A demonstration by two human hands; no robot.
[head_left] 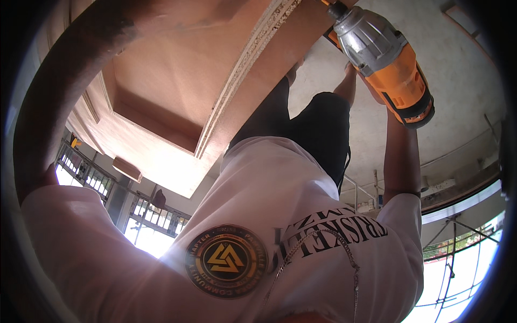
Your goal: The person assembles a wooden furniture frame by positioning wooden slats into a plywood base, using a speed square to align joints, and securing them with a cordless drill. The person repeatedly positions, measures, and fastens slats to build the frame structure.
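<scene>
My right hand (372,89) is closed around an orange and black cordless impact driver (404,75), whose body hides most of the hand. Its silver nose and black chuck tilt toward the upper edge, with part of a bit cut off there. Left of the driver lies a large brown wooden panel piece (177,59), like a cabinet part, with a rough chipboard edge (237,81) and a recessed opening. My left arm (48,107) curves up the left side and reaches over this piece at the top. The left hand's fingers cannot be made out in the dark blur there.
Below the wooden piece's far side is a small wooden block (127,169). Barred windows (145,215) let in strong light at the left, and a grille (458,264) stands at the lower right. A pale concrete floor (458,81) spreads at the right, with pipes (361,188) beside my body.
</scene>
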